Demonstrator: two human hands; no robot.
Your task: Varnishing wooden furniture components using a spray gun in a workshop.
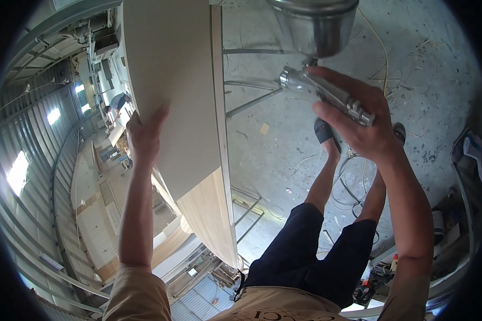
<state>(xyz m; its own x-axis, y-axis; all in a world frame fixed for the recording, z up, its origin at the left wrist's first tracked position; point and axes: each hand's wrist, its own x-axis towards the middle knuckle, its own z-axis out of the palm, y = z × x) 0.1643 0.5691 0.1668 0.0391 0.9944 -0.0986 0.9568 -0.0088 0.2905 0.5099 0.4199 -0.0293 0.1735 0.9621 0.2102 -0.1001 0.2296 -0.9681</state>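
Observation:
My right hand (361, 115) is wrapped round a silver spray gun (334, 95). A shiny metal paint cup (321, 29) sits on top of the gun, partly cut off by the upper edge of the picture. The nozzle points left, towards a smooth beige-white board (171, 64). My left hand (147, 134) is closed on that board's left edge, thumb on the face and fingers mostly hidden behind. Below the board's lower end, a pale wood-grained panel (209, 214) shows. Nozzle and board stand apart.
Metal stand bars (254, 102) stick out right of the board. A coiled hose (345, 195) lies by my feet on the speckled concrete floor (268, 155), with a thin yellow cord (384, 48) farther off. Another person (119, 101) bends over work at far left.

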